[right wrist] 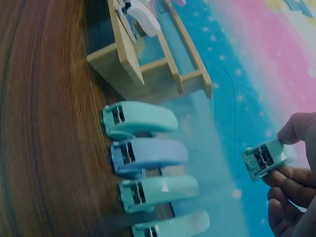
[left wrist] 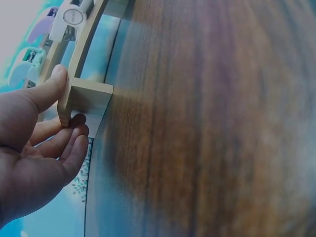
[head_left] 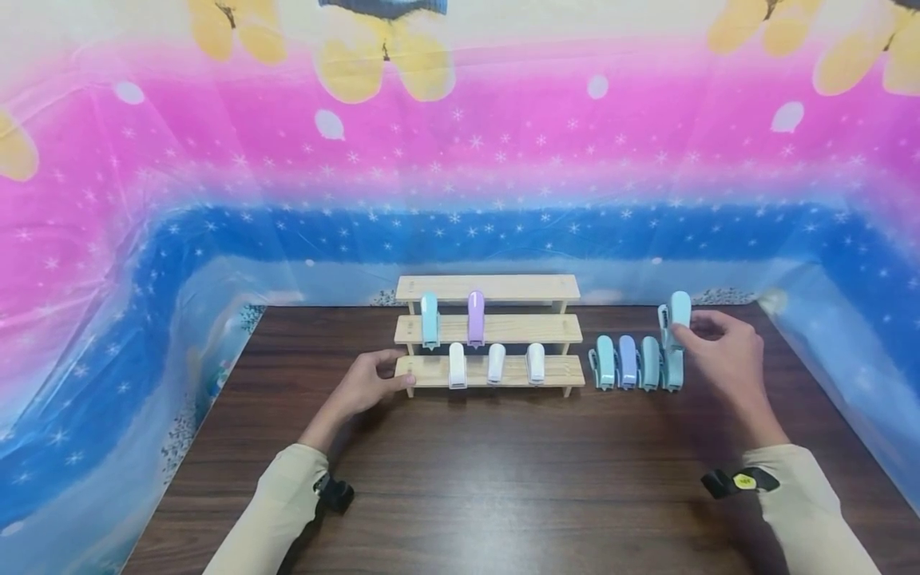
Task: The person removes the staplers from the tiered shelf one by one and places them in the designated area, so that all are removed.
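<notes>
My right hand pinches a pale green plastic spring clip between thumb and fingers, raised over the right end of a row of clips. In the right wrist view the spring of this held clip shows. The row has a green clip, a blue clip and further green ones, standing side by side on the table. My left hand grips the left end of the lowest step of a three-step wooden rack, thumb on top and fingers beneath.
Three white clips sit on the lowest step. A teal clip and a purple clip are on the middle step. The dark wooden table backs onto a printed cloth.
</notes>
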`<state>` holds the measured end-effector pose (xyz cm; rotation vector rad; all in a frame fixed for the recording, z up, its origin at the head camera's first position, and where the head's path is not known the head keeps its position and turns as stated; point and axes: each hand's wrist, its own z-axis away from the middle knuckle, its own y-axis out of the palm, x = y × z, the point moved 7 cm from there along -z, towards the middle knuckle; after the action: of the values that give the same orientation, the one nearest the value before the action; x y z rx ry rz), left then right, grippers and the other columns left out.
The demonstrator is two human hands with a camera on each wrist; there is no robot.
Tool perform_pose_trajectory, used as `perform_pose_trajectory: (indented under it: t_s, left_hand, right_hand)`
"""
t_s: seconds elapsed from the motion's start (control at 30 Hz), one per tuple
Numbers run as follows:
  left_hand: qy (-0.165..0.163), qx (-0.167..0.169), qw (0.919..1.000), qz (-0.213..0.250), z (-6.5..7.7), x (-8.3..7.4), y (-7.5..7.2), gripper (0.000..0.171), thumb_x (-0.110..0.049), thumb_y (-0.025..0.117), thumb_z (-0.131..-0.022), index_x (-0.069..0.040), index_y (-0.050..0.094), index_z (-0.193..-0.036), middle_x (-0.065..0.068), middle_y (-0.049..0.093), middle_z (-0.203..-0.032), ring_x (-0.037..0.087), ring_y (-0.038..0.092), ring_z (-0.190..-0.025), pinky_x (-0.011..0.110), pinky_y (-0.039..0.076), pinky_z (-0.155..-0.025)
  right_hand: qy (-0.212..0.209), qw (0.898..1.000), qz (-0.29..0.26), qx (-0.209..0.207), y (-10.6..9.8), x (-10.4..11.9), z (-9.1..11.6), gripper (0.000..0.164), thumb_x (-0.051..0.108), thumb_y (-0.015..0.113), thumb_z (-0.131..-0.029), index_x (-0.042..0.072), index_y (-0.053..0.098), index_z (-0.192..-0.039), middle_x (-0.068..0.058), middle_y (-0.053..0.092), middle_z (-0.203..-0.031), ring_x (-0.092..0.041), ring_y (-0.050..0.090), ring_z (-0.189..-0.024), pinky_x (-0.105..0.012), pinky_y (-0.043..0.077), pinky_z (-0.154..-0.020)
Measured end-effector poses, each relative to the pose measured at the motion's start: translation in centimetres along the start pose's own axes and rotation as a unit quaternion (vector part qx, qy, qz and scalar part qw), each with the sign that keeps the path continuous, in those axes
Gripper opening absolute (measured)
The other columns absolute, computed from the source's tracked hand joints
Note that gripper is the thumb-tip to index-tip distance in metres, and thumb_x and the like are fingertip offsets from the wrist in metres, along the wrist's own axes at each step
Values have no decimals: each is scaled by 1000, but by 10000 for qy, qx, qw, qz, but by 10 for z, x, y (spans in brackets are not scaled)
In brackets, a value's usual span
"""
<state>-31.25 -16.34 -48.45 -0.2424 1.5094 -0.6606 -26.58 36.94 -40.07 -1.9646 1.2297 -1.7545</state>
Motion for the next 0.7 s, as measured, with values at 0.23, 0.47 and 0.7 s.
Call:
perform_pose_trajectory:
  t_s: [0.23,0.47,0.7]
  left_hand:
    - [30,-9,10000,-17,0,1,0,60,-24,77,-94,3,55,-143,24,59,-141,36,63,-123,46,56,-96]
    - [78,0,10000,-38,-1,1,0,60,-24,77,-94,3,55,-143,24,58,-142,37,62,-124,46,56,-96]
    - [113,10,9999,-32,-1,1,1,59,-23,77,-94,4,55,-142,24,58,-141,36,62,-124,47,56,-97]
  right_hand:
    - [82,9998,78,-178,-9,-18,-2,56,51,69,-93,5,71,-124,-19,72,-115,-22,57,-102,-31,40,-78]
    - [178,9995,161,-206,-14,-36,-5,57,49,71,-92,3,70,-126,-21,72,-117,-21,57,-101,-29,39,-78]
    - [317,9992,222,-76,-15,-52,-7,62,50,68,-94,0,66,-130,-24,69,-122,-34,58,-113,-31,38,-81]
